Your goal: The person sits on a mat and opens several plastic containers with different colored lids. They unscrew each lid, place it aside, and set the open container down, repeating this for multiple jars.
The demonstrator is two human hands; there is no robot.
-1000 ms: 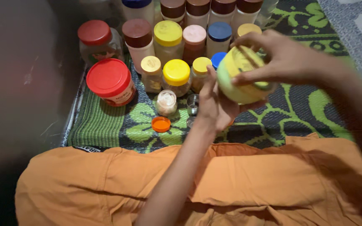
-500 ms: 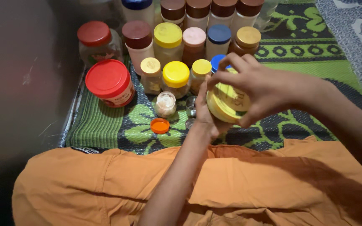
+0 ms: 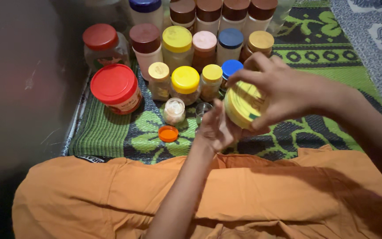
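Yellow-lidded jar [image 3: 243, 105], tilted above the green mat [image 3: 111, 132]: right hand [image 3: 284, 90] now clasps its lid, left hand [image 3: 215, 128] cradles the base, re-gripped since a moment ago, lid-turning likely.

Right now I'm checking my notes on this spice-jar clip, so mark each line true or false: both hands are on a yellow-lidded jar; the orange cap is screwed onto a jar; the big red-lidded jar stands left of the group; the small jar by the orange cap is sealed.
1. Both hands hold the yellow-lidded jar: true, right hand on its lid, left hand beneath.
2. False: the orange cap lies loose on the mat.
3. Big red-lidded jar at left: true.
4. False: the small jar stands open.
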